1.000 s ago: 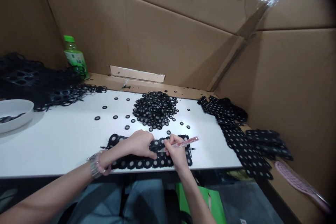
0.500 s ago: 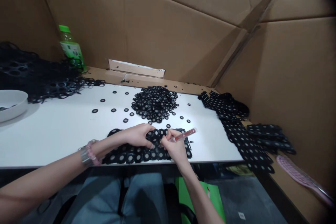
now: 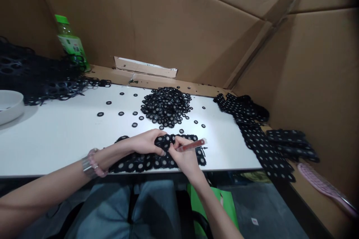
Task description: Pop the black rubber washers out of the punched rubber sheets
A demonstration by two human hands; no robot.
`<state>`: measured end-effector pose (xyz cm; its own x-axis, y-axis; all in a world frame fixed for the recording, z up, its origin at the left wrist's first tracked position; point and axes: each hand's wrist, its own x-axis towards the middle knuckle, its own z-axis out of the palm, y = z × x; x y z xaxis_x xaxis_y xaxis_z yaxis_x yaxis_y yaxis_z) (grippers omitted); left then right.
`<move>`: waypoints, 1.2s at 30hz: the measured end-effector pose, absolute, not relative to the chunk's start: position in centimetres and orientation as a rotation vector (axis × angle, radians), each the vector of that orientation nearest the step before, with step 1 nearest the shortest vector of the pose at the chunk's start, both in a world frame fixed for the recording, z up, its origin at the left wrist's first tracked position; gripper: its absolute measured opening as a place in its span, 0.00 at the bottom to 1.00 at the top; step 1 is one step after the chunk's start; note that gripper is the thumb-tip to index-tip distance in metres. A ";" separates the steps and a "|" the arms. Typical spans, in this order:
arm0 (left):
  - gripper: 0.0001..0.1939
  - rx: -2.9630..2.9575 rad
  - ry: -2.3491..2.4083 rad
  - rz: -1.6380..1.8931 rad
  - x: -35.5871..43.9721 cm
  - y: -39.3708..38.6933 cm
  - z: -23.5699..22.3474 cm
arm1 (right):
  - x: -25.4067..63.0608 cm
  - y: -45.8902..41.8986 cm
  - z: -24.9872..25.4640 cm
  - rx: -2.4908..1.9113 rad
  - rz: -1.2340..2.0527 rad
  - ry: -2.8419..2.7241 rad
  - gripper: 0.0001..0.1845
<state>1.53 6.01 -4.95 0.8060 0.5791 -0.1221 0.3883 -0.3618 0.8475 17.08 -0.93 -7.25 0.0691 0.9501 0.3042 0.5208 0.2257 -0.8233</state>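
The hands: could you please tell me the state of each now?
Left hand: closed, gripping the black lace strip.
Right hand: closed, holding a red craft knife.

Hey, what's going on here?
A person at a white table holds a strip of black lace with their left hand. Their right hand holds a red pen-like tool close to the lace. Beyond lies a heap of small black lace rings, with loose rings scattered nearby.

Two hands, one plastic bottle, one bowl
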 end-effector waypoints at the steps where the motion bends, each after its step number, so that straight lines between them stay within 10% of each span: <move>1: 0.15 1.982 0.703 0.234 1.5 6.0 -4.9 | 17.2 -0.9 -7.3 -1.414 0.660 -1.538 0.15; 8: 0.15 2.057 0.884 0.149 2.0 5.3 -4.0 | 19.1 -0.7 -7.5 -1.281 0.992 -1.190 0.14; 36: 0.20 1.985 1.024 0.046 2.9 5.6 -5.0 | 18.4 -1.3 -7.4 -1.463 0.539 -1.518 0.16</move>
